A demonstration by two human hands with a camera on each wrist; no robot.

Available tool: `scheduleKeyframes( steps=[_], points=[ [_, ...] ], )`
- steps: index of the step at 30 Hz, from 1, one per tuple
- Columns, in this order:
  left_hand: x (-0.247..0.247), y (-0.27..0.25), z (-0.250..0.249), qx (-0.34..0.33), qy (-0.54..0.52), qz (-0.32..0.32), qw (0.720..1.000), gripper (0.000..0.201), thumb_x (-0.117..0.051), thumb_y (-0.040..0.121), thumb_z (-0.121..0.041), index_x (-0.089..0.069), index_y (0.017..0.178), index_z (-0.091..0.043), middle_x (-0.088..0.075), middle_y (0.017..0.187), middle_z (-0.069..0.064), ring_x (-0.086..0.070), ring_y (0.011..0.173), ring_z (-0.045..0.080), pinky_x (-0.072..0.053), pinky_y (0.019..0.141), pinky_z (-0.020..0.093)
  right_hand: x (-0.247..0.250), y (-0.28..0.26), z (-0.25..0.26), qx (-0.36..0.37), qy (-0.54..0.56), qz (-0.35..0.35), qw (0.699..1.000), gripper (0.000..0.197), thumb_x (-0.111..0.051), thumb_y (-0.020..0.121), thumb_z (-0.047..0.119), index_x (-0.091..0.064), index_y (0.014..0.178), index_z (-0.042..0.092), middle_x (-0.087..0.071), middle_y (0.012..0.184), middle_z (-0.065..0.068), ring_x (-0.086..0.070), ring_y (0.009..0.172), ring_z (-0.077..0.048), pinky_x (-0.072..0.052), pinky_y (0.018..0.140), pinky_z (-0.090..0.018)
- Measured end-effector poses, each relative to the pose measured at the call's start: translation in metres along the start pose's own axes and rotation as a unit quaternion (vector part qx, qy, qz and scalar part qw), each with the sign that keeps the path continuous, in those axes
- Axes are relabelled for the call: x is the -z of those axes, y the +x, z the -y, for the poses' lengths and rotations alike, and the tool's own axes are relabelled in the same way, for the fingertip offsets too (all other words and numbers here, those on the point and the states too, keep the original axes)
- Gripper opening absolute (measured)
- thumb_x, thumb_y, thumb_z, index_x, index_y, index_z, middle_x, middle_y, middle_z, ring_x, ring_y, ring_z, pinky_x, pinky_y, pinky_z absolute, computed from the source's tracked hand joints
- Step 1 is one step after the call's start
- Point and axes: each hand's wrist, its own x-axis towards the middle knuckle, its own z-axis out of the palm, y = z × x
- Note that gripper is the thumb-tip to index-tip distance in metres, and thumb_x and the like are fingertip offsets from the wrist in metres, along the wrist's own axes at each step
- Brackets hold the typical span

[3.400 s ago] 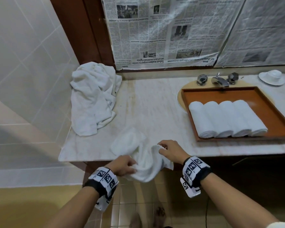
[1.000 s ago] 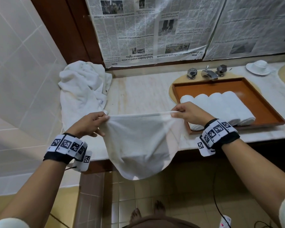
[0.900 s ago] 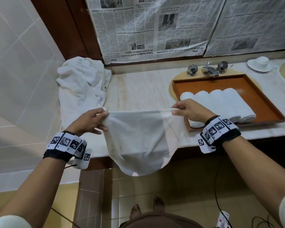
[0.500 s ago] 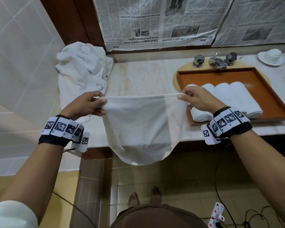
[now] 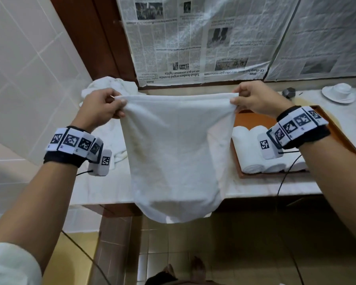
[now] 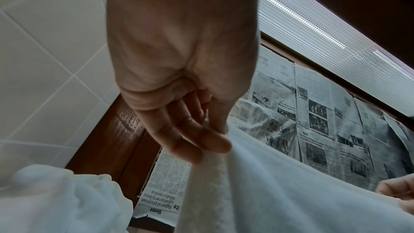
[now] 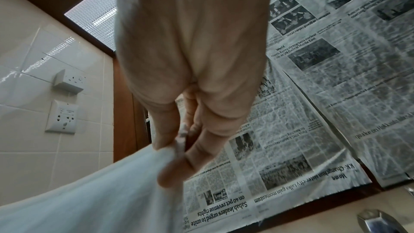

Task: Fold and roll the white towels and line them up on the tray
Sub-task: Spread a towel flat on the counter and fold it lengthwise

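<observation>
A white towel (image 5: 177, 153) hangs spread out in the air in front of the counter, its lower end doubled and drooping below the counter edge. My left hand (image 5: 103, 108) pinches its top left corner between thumb and fingers (image 6: 201, 141). My right hand (image 5: 253, 99) pinches the top right corner (image 7: 172, 150). The top edge is stretched taut between them. Behind my right wrist, rolled white towels (image 5: 253, 153) lie side by side in the brown tray (image 5: 253, 118). A pile of loose white towels (image 5: 111, 87) sits at the counter's far left, partly hidden by my left hand.
The marble counter (image 5: 103, 188) runs left to right below the newspaper-covered window (image 5: 193, 42). A tap knob (image 5: 288, 92) and a white cup on a saucer (image 5: 339, 92) stand at the back right. A tiled wall (image 5: 29, 79) closes the left side. Wall sockets (image 7: 64, 116) show in the right wrist view.
Both hands have lifted the spread towel higher and held it taut; earlier it was bunched at the counter edge and was then opened out between the hands.
</observation>
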Motion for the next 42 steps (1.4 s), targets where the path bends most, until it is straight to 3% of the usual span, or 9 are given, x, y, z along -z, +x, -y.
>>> scheduleKeyframes(
  steps=[3,9,14,17,22,25,29,34,42],
  points=[
    [-0.003,0.006,0.002,0.01,-0.015,-0.023,1.0,0.007,-0.065,0.096,-0.012,-0.063,0.09,-0.014,-0.065,0.058,-0.002,-0.066,0.054,0.008,-0.063,0.068,0.034,0.001,0.007,0.002,0.002,-0.009,-0.028,1.0,0.021,-0.062,0.096,0.009,-0.061,0.108,-0.009,-0.07,0.096,-0.028,-0.071,0.087,-0.039,-0.056,0.088,-0.052],
    [-0.004,0.023,0.011,0.025,-0.024,-0.036,0.999,0.004,-0.067,0.095,-0.014,-0.065,0.094,-0.01,-0.066,0.056,-0.003,-0.066,0.055,0.011,-0.063,0.072,0.041,-0.002,0.023,0.006,-0.012,0.018,-0.04,0.999,0.023,-0.063,0.096,0.009,-0.059,0.11,-0.009,-0.07,0.096,-0.029,-0.069,0.084,-0.043,-0.057,0.084,-0.053],
    [0.001,0.049,0.017,0.019,-0.028,-0.038,0.999,0.003,-0.067,0.095,-0.015,-0.065,0.093,-0.013,-0.066,0.056,-0.002,-0.065,0.055,0.011,-0.063,0.074,0.044,-0.006,0.044,0.013,-0.026,0.028,-0.055,0.998,0.017,-0.06,0.099,0.014,-0.06,0.105,-0.001,-0.071,0.094,-0.026,-0.072,0.078,-0.035,-0.061,0.067,-0.036],
    [0.005,0.07,0.023,0.007,-0.029,-0.031,0.999,0.004,-0.067,0.095,-0.015,-0.066,0.095,-0.012,-0.067,0.057,0.0,-0.065,0.056,0.013,-0.062,0.076,0.047,-0.007,0.059,0.018,-0.039,0.022,-0.068,0.997,0.019,-0.058,0.1,0.012,-0.058,0.106,-0.006,-0.069,0.092,-0.028,-0.07,0.062,-0.02,-0.047,0.044,-0.016],
    [0.007,0.104,0.03,-0.012,-0.011,-0.018,1.0,0.009,-0.068,0.094,-0.017,-0.066,0.096,-0.008,-0.068,0.061,0.006,-0.065,0.057,0.013,-0.062,0.071,0.041,-0.014,0.087,0.022,-0.053,-0.007,-0.104,0.993,0.016,-0.058,0.1,0.013,-0.059,0.103,-0.003,-0.07,0.088,-0.022,-0.069,0.055,-0.013,-0.045,0.041,-0.015],
    [0.004,0.122,0.033,-0.021,-0.012,-0.01,1.0,0.011,-0.068,0.094,-0.018,-0.067,0.097,-0.008,-0.069,0.067,0.011,-0.065,0.061,0.015,-0.062,0.066,0.035,-0.018,0.101,0.019,-0.063,0.009,-0.129,0.99,0.017,-0.058,0.1,0.013,-0.058,0.104,-0.004,-0.067,0.088,-0.022,-0.07,0.059,-0.019,-0.044,0.039,-0.015],
    [-0.012,0.145,0.046,-0.019,-0.003,-0.019,1.0,0.006,-0.068,0.093,-0.017,-0.067,0.095,-0.012,-0.071,0.07,0.013,-0.064,0.059,0.01,-0.059,0.058,0.022,-0.024,0.123,0.003,-0.069,0.03,-0.145,0.987,0.014,-0.062,0.098,0.015,-0.062,0.1,0.002,-0.065,0.081,-0.012,-0.072,0.072,-0.033,-0.054,0.049,-0.022],
    [-0.039,0.18,0.078,0.023,0.017,-0.027,0.999,0.004,-0.068,0.091,-0.02,-0.068,0.087,-0.021,-0.071,0.061,0.004,-0.068,0.057,0.01,-0.062,0.069,0.034,-0.032,0.167,-0.034,-0.085,0.052,-0.131,0.986,0.011,-0.064,0.097,0.017,-0.064,0.1,0.006,-0.067,0.082,-0.008,-0.071,0.068,-0.024,-0.061,0.074,-0.05],
    [-0.099,0.247,0.125,0.08,0.008,-0.043,0.996,0.006,-0.068,0.091,-0.017,-0.066,0.086,-0.02,-0.07,0.061,0.005,-0.072,0.061,0.022,-0.062,0.07,0.038,-0.049,0.255,-0.107,-0.139,0.08,-0.099,0.982,0.012,-0.063,0.098,0.02,-0.063,0.096,0.007,-0.065,0.083,-0.013,-0.073,0.068,-0.028,-0.059,0.08,-0.055]
  ],
)
